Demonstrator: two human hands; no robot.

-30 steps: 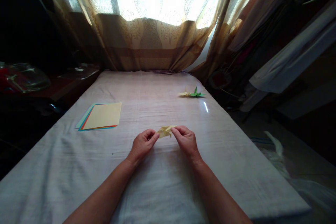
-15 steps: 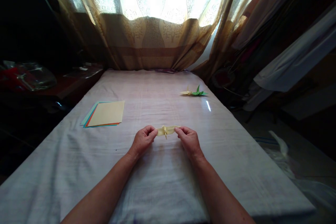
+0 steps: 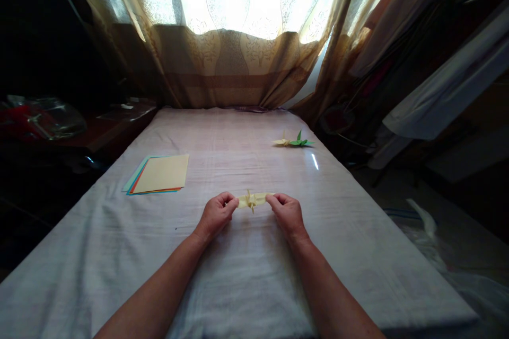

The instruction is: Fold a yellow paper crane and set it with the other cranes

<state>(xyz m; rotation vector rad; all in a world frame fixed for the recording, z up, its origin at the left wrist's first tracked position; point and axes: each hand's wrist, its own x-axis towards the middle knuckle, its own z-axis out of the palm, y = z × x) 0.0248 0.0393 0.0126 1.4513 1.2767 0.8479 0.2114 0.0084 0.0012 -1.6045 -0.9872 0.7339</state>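
Note:
A pale yellow origami crane (image 3: 251,201) is stretched sideways between my two hands, low over the front half of the table. My left hand (image 3: 217,213) pinches one wing tip between thumb and fingers. The opposite wing tip is gripped the same way by my right hand (image 3: 287,213). The crane's folded middle, with thin points up and down, shows in the gap between the hands. The outer ends of both wings are hidden by my fingers.
A stack of coloured paper sheets (image 3: 161,174), cream on top, lies at the left. Toward the back right rest a cream paper crane (image 3: 283,142) and a green paper crane (image 3: 301,141). A white cloth covers the table (image 3: 238,137); a curtain (image 3: 222,85) hangs behind it.
The crane's wings are spread a little wider and flatter, and a thin point now stands up from its middle. Both hands keep their hold, the right shifted very slightly outward.

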